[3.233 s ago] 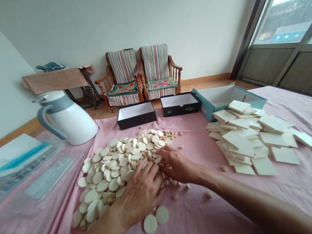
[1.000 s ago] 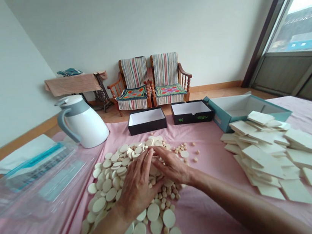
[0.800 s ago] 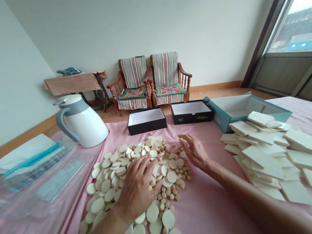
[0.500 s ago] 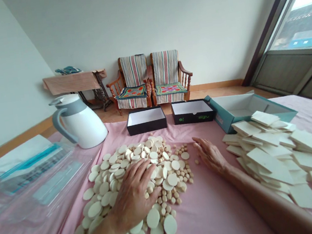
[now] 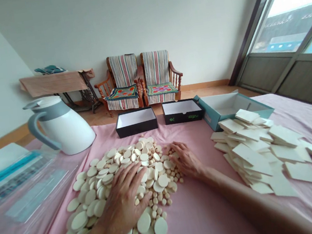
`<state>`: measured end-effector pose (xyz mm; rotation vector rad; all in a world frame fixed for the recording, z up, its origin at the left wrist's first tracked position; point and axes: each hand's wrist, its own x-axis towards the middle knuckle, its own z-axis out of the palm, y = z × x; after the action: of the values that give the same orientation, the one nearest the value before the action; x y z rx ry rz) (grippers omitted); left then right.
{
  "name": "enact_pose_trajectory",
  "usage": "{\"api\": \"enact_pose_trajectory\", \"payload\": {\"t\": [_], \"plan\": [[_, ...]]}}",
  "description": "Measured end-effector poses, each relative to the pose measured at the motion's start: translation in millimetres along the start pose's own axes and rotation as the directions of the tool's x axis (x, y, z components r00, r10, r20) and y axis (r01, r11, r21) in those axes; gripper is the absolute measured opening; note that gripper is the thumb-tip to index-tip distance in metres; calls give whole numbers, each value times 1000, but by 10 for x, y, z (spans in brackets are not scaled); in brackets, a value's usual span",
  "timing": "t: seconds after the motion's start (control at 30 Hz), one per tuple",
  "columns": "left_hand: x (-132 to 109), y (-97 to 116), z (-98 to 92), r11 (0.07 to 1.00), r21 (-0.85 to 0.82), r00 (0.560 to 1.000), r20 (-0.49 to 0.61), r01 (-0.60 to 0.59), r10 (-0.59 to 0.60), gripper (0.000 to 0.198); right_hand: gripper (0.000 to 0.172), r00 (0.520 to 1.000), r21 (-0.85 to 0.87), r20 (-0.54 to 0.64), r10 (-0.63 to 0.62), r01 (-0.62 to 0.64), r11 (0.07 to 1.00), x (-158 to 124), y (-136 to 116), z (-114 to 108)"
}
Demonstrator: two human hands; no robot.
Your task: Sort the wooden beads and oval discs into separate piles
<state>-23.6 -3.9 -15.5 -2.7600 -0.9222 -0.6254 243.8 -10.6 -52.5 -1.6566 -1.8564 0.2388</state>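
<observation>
As my right hand (image 5: pixel 186 159) comes back in, small tan pieces (image 5: pixel 155 200) lie at its fingers

No longer standing clear to the right, that hand is now at the edge of the mix, its fingers loosely bent among the pieces. I cannot tell whether anything is pinched beneath them. My left hand (image 5: pixel 125 199) stays palm down over the pale discs (image 5: pixel 100 208), fingers slightly apart and thumb spread well away from them; I see nothing lifted in it, though whatever lies under the palm is hidden.

Discs heap up left of that hand and beyond its fingertips, and more lie loose on its near side than the pair of a few seconds ago. The pieces run from beside my left thumb across to my right fingers, so the gap between my hands holds both kinds, mingled. I judge the work two-handed again, with the mix spread further towards me.

Right of my right hand, well apart, the square tiles (image 5: pixel 250 154) keep to their own pile; beyond both hands sit two open black boxes (image 5: pixel 137 128).
</observation>
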Motion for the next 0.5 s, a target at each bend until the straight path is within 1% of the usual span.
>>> {"api": "enact_pose_trajectory", "payload": {"t": [0.07, 0.17, 0.27, 0.33, 0.37, 0.43, 0.5], "plan": [[10, 2, 1, 1000, -5, 1000, -12, -6, 6, 51, 46, 998, 46, 63, -19, 16, 999, -2, -199, 46], [19, 7, 1, 1000, -10, 1000, -15, -12, 12, 50, 46, 996, 81, 73, -46, 40, 996, -32, -450, 67], [22, 5, 7, 1000, -12, 1000, -17, -18, 18, 50, 47, 981, 130, 74, -179, 169, 977, -74, -587, 36], [22, 2, 15, 1000, -8, 999, -26, -26, 26, 50, 46, 972, 170, 44, -232, 222, 960, -80, -579, -7], [22, 1, 19, 1000, -4, 999, -27, -27, 27, 50, 44, 975, 173, 14, -221, 215, 961, -72, -537, -33], [21, 3, 25, 1000, 6, 999, -27, -23, 23, 50, 40, 990, 151, -67, -127, 135, 979, -40, -381, -85], [21, 12, 23, 1000, 11, 1000, -18, -10, 10, 50, 40, 992, 133, -128, 20, -3, 991, 3, -165, -123]]}}
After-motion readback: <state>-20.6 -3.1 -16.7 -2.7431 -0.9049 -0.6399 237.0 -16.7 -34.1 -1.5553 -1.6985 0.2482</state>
